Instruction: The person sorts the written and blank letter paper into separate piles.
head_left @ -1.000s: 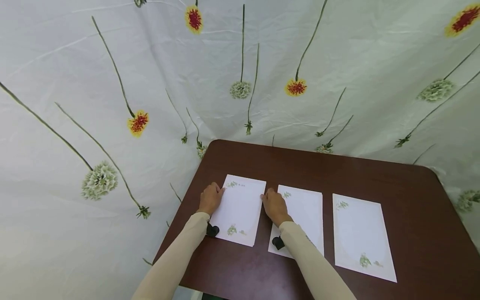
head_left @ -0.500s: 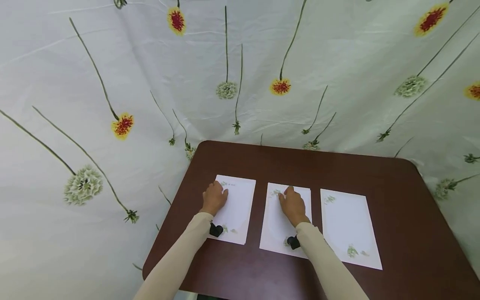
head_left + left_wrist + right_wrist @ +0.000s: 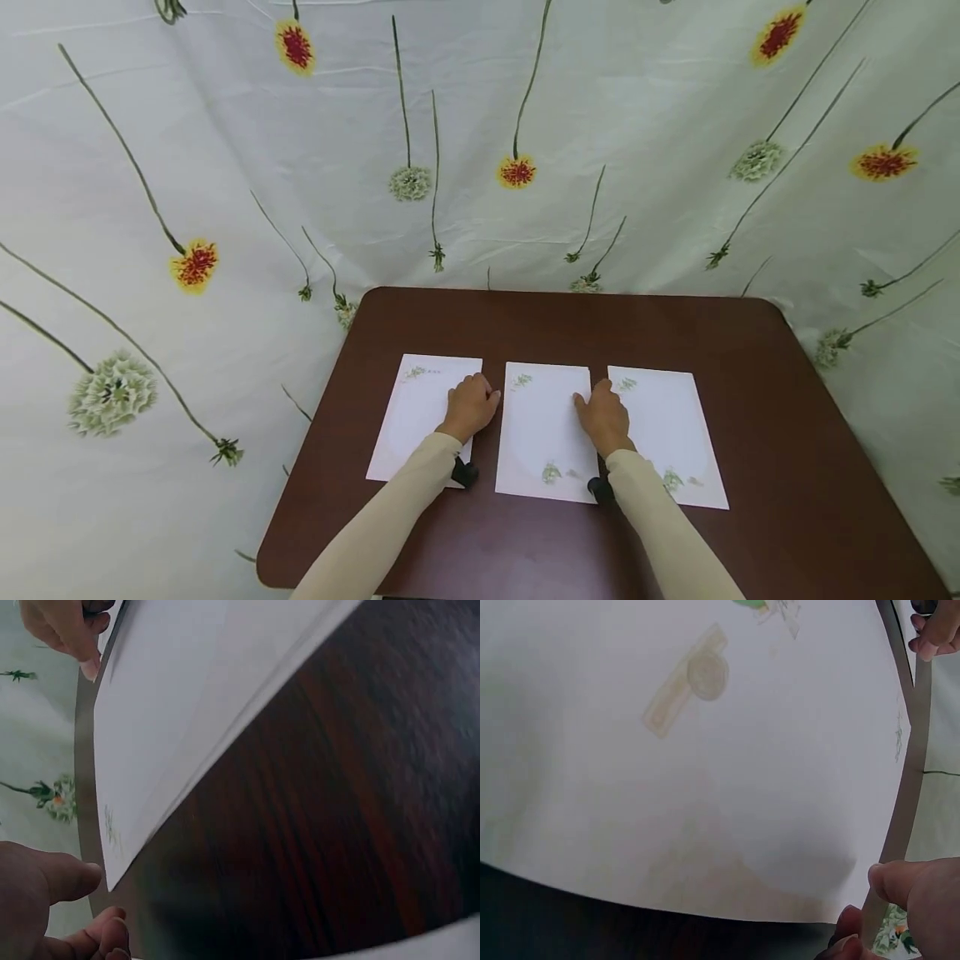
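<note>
Three white paper sheets with faint green plant prints lie in a row on the brown table in the head view. My left hand (image 3: pixel 468 406) is over the right edge of the left sheet (image 3: pixel 412 417). In the left wrist view its thumb and fingers stand apart at a corner of the middle sheet (image 3: pixel 172 712). My right hand (image 3: pixel 604 419) is between the middle sheet and the right sheet (image 3: pixel 667 425), thumb overlapping the middle one's right edge. In the right wrist view that thumb and the fingers part around a paper edge, holding nothing visible.
The dark brown table (image 3: pixel 780 467) has rounded corners. Behind and beside it hangs a pale cloth (image 3: pixel 660 100) printed with flowers. A black wrist camera (image 3: pixel 465 473) sits on the left wrist, another (image 3: pixel 600 490) on the right.
Both hands have shifted one sheet's edge rightward: the left from the left sheet's left side to its right edge, the right across the middle sheet. The head view has turned right.
</note>
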Tool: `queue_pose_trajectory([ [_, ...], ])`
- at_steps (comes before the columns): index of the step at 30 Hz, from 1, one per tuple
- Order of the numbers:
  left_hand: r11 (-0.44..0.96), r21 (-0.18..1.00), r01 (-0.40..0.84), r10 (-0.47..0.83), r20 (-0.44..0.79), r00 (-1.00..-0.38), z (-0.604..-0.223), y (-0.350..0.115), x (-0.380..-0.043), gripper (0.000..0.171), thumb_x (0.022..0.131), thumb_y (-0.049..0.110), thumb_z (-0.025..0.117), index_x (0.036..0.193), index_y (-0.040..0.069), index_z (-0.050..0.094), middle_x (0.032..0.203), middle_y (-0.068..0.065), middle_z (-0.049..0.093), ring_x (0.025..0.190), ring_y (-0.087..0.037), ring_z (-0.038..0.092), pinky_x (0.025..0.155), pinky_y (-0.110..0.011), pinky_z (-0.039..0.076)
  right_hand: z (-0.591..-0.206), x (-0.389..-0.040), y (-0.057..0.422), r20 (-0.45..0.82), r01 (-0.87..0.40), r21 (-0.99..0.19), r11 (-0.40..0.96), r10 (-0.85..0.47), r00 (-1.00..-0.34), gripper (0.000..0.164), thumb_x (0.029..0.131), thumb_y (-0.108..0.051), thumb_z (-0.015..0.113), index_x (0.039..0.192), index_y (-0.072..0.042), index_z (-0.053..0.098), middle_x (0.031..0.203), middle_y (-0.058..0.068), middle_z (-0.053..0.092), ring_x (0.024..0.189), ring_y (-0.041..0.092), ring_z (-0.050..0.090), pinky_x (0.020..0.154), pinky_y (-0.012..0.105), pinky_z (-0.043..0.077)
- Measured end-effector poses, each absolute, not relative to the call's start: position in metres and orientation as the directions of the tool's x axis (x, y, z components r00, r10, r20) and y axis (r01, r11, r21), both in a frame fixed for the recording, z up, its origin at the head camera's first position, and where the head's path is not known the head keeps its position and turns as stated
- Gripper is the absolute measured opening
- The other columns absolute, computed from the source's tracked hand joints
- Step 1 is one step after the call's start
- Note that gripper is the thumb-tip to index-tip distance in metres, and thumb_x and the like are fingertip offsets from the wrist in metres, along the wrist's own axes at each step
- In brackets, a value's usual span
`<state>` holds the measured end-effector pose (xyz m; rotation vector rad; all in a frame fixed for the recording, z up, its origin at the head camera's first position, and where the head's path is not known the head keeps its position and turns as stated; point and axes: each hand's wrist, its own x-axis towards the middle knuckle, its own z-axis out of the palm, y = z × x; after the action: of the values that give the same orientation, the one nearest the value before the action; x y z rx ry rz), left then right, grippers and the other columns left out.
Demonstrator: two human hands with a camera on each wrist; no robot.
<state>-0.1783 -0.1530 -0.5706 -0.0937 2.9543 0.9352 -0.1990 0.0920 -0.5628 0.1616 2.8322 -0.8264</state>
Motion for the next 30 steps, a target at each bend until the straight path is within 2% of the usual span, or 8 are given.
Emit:
queue_pose_trajectory([
  [4, 0.838, 0.539, -0.085, -0.041, -0.093, -0.995, -0.567, -0.143, -0.177, 0.024, 0.103, 0.022, 0.065, 0.101, -0.001, 0.06, 0.097, -0.016, 0.062, 0.092, -0.035, 0.061, 0.09, -0.056, 0.046, -0.562, -0.198, 0.091, -0.241, 0.178, -0.519, 0.836, 0.057, -0.969, 0.056, 0.105, -0.029, 0.063, 0.13, 0.018, 0.046, 0.105, 0.038, 0.07, 0.093, 0.05, 0.073, 0.077, 0.055, 0.059],
  [9, 0.86, 0.491, -0.139, -0.098, -0.109, -0.989, -0.567, -0.135, -0.175, 0.04, 0.1, 0.027, 0.071, 0.113, -0.01, 0.06, 0.104, -0.023, 0.065, 0.101, -0.041, 0.065, 0.094, -0.057, 0.048, -0.56, -0.194, 0.088, -0.249, 0.192, -0.511, 0.838, 0.069, -0.966, 0.058, 0.104, -0.03, 0.066, 0.129, 0.019, 0.047, 0.107, 0.038, 0.07, 0.096, 0.05, 0.073, 0.08, 0.056, 0.058],
  [15, 0.854, 0.485, -0.187, -0.136, -0.138, -0.981, -0.571, -0.125, -0.174, 0.055, 0.099, 0.03, 0.074, 0.123, -0.015, 0.056, 0.107, -0.026, 0.065, 0.106, -0.043, 0.065, 0.099, -0.058, 0.047, -0.562, -0.187, 0.086, -0.244, 0.197, -0.516, 0.833, 0.077, -0.967, 0.058, 0.102, -0.027, 0.069, 0.127, 0.02, 0.047, 0.1, 0.037, 0.071, 0.09, 0.049, 0.073, 0.075, 0.055, 0.059],
  [25, 0.824, 0.525, -0.214, -0.152, -0.158, -0.976, -0.574, -0.114, -0.174, 0.054, 0.097, 0.029, 0.076, 0.121, -0.015, 0.056, 0.106, -0.026, 0.064, 0.103, -0.044, 0.067, 0.099, -0.058, 0.048, -0.562, -0.185, 0.085, -0.273, 0.253, -0.531, 0.808, 0.119, -0.955, 0.047, 0.101, -0.02, 0.066, 0.121, 0.019, 0.049, 0.099, 0.036, 0.069, 0.092, 0.048, 0.073, 0.076, 0.055, 0.058],
  [30, 0.802, 0.555, -0.222, -0.162, -0.155, -0.975, -0.575, -0.111, -0.173, 0.05, 0.096, 0.027, 0.077, 0.118, -0.013, 0.057, 0.102, -0.024, 0.063, 0.099, -0.043, 0.067, 0.097, -0.058, 0.047, -0.561, -0.185, 0.088, -0.282, 0.273, -0.539, 0.797, 0.135, -0.95, 0.051, 0.101, -0.02, 0.065, 0.125, 0.021, 0.047, 0.103, 0.038, 0.069, 0.095, 0.048, 0.073, 0.078, 0.055, 0.058],
])
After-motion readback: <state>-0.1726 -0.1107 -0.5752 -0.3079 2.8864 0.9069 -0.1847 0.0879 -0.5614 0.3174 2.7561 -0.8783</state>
